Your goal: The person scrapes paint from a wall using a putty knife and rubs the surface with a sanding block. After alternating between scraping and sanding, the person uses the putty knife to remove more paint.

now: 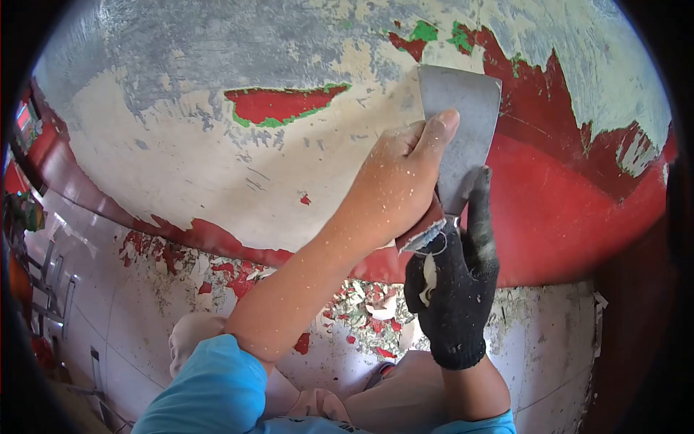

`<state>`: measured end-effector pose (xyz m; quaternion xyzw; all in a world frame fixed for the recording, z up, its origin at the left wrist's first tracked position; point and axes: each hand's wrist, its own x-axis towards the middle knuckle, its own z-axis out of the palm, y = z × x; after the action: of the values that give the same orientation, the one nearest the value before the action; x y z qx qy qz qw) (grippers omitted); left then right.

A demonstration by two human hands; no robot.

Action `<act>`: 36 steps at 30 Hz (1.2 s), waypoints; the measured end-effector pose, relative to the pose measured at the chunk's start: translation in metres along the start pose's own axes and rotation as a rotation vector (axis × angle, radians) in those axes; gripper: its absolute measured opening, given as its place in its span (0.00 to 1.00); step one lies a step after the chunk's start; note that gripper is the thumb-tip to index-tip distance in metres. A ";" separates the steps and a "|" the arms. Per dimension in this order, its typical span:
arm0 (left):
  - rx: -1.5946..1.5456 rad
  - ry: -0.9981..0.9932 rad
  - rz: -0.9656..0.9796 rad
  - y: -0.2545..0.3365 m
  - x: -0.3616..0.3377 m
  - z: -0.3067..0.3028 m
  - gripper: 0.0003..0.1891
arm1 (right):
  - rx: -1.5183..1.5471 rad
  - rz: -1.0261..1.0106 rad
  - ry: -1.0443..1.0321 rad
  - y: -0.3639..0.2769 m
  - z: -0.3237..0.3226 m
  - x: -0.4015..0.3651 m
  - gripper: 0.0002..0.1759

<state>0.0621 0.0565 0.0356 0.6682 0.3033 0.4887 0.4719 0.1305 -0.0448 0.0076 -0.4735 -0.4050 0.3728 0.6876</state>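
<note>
A wide metal scraper (463, 116) points upward, its blade edge near a red patch of the curved surface (181, 173), which carries peeling cream and grey paint. My right hand (459, 278), in a black glove, holds the scraper low down, with a finger stretched along the blade. My left hand (416, 163) is bare and speckled with flakes; its thumb lies on the blade. Between my left hand and the glove is a piece of reddish sandpaper or cloth (424, 228) with a frayed edge, pinched under my left fingers. The scraper's handle is hidden by the glove.
Paint chips (379, 307) in red and cream litter the tiled floor (130, 347) below the surface. Metal legs or racks (50, 289) stand at the far left. My own knees and a foot show at the bottom. A dark brown area lies at the lower right.
</note>
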 end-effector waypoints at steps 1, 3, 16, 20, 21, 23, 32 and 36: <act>0.059 -0.025 0.033 -0.001 0.006 -0.005 0.30 | 0.005 -0.027 -0.003 0.000 0.000 0.003 0.34; 0.002 -0.038 -0.096 0.012 0.001 -0.004 0.29 | 0.007 -0.060 0.001 0.001 -0.001 0.005 0.34; 0.072 0.040 -0.072 -0.003 -0.001 -0.007 0.31 | -0.014 -0.054 0.025 0.010 0.007 0.002 0.32; 0.010 -0.026 -0.282 0.023 -0.001 -0.012 0.31 | -0.044 -0.045 0.043 0.004 0.010 0.008 0.33; 0.040 0.042 -0.109 0.008 0.001 -0.007 0.31 | -0.070 -0.044 0.039 0.003 0.009 0.007 0.33; -0.002 0.129 0.031 -0.023 0.007 0.004 0.32 | -0.059 -0.032 0.040 0.006 0.010 0.002 0.33; 0.077 0.133 0.204 -0.015 0.003 -0.001 0.30 | -0.251 -0.153 -0.006 0.008 0.006 0.002 0.31; 0.081 -0.009 -0.017 0.011 0.008 -0.011 0.31 | -0.005 -0.011 -0.007 0.001 0.009 0.005 0.30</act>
<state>0.0539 0.0631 0.0500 0.6862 0.3265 0.4690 0.4501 0.1242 -0.0365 0.0095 -0.4716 -0.4110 0.3698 0.6869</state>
